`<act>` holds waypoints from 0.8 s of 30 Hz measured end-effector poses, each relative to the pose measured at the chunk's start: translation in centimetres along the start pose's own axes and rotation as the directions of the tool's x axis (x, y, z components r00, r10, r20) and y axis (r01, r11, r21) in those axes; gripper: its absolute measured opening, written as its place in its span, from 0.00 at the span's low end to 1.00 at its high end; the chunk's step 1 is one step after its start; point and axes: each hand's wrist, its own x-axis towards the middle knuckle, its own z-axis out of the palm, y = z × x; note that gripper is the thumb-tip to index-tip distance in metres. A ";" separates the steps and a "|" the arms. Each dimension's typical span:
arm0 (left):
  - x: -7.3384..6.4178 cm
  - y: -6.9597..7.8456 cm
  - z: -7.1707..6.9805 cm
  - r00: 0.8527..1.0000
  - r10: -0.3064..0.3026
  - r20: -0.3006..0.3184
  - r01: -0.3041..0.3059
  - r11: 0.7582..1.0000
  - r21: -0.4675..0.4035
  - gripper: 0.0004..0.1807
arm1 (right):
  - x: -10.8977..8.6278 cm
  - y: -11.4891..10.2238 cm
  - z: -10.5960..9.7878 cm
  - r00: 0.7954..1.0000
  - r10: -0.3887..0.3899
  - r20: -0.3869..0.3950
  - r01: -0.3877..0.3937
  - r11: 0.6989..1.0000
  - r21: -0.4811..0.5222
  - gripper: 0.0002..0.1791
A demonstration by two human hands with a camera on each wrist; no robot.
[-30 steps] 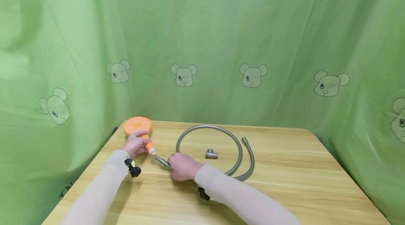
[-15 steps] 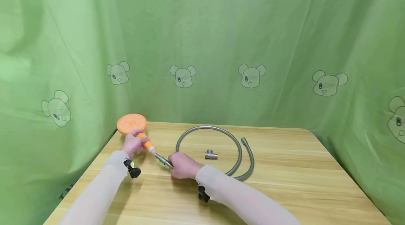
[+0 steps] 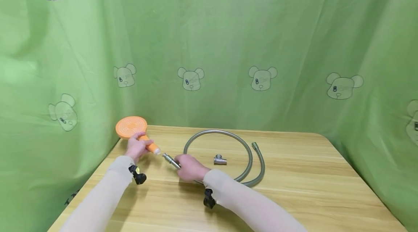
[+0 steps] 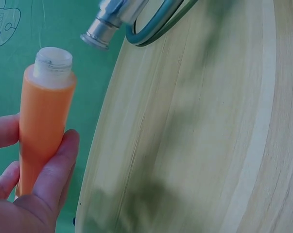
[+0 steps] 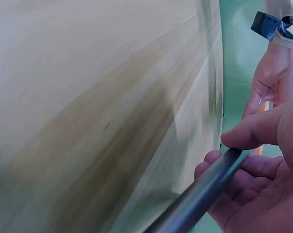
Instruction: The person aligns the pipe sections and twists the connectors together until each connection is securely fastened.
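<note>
My left hand (image 3: 136, 147) grips an orange shower head (image 3: 131, 127) by its handle, the round face up at the back left. In the left wrist view the handle (image 4: 45, 116) ends in a clear threaded neck (image 4: 54, 59). My right hand (image 3: 191, 168) holds a grey metal shower hose (image 3: 172, 161) near one end, thumb on top and fingers curled below in the right wrist view. The hose's metal end fitting (image 4: 101, 30) points at the neck, with a small gap between them. Behind my right hand the hose loops over the tabletop.
A small chrome T-shaped valve (image 3: 220, 160) lies on the wooden table (image 3: 294, 188) inside the hose loop. The hose's other end (image 3: 254, 145) lies to the right of the loop. A green patterned curtain (image 3: 228, 105) hangs behind the table and along both sides.
The shower head has shifted left and tilted. Half a second ago its neck met or nearly met the hose fitting; now a gap shows. The right hand and hose end have moved up slightly.
</note>
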 end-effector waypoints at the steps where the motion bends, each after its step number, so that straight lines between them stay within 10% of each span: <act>1: -0.1 0.1 0.0 1.000 0.003 0.001 -0.003 1.000 0.003 0.35 | 0.1 0.1 0.0 1.000 0.005 -0.004 -0.005 1.000 0.014 0.14; 24: -0.5 0.0 0.1 0.999 0.013 -0.042 -0.013 1.000 0.009 0.37 | 1.1 -0.6 0.5 0.996 0.072 -0.057 -0.055 0.964 0.262 0.23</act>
